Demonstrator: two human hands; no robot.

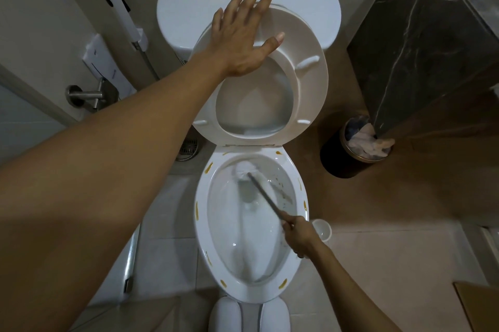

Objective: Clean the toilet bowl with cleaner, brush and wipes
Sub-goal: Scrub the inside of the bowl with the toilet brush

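Observation:
The white toilet bowl (201, 226) is open below me, with several yellow-brown smears along its rim. My right hand (298, 236) grips the thin grey handle of the toilet brush (247, 171) at the bowl's right edge. The white brush head lies against the inner wall at the back of the bowl. My left hand (240, 34) rests flat with spread fingers on the raised toilet seat (310, 80), holding it up against the cistern (178, 15).
A dark waste bin (343, 159) stuffed with paper stands right of the toilet beside a dark marble wall. The white brush holder (322, 229) sits on the floor by the bowl. A bidet sprayer (121, 13) hangs on the left wall above a floor drain (189, 149).

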